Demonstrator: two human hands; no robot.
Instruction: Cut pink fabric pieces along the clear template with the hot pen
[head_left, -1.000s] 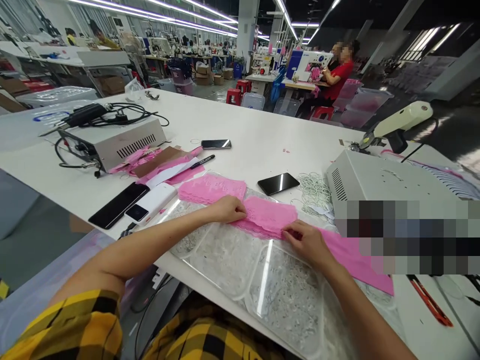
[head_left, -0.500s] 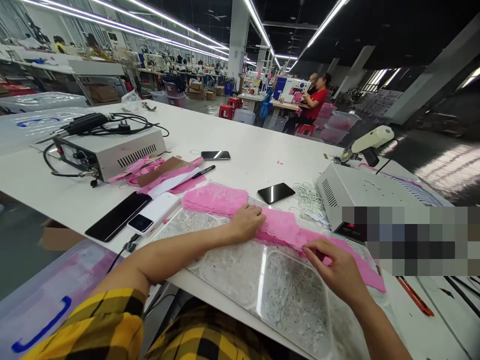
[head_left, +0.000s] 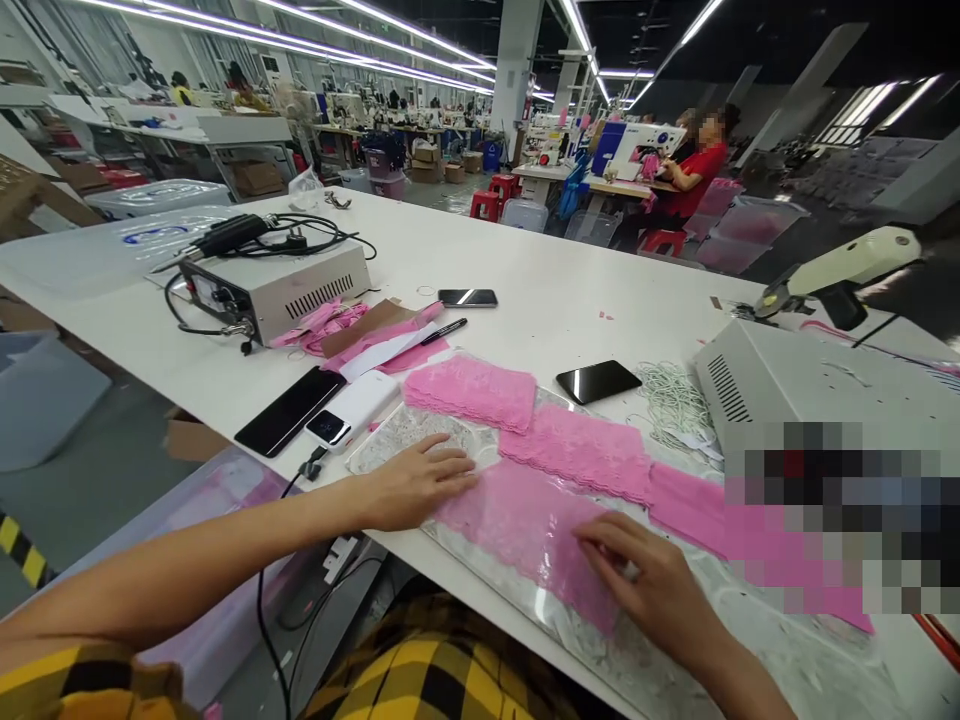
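Observation:
A sheer pink lace piece (head_left: 525, 525) lies flat on the clear plastic sheet (head_left: 420, 425) at the table's near edge. My left hand (head_left: 416, 485) rests flat on its left end, fingers stretched out. My right hand (head_left: 645, 585) presses on its right end with fingers spread. Behind it sit two stacks of pink lace (head_left: 472, 390) (head_left: 581, 450), and a longer pink strip (head_left: 697, 510) runs off to the right.
A black phone (head_left: 598, 381) and white elastic loops (head_left: 675, 400) lie beyond the lace. Grey machine boxes stand left (head_left: 281, 285) and right (head_left: 810, 385). A phone and power bank (head_left: 352, 408) lie left. A person in red (head_left: 694, 165) sits at a far sewing table.
A thin lace piece has come off the stack and been pulled toward the near edge. Both hands moved nearer to me and now lie flat on it.

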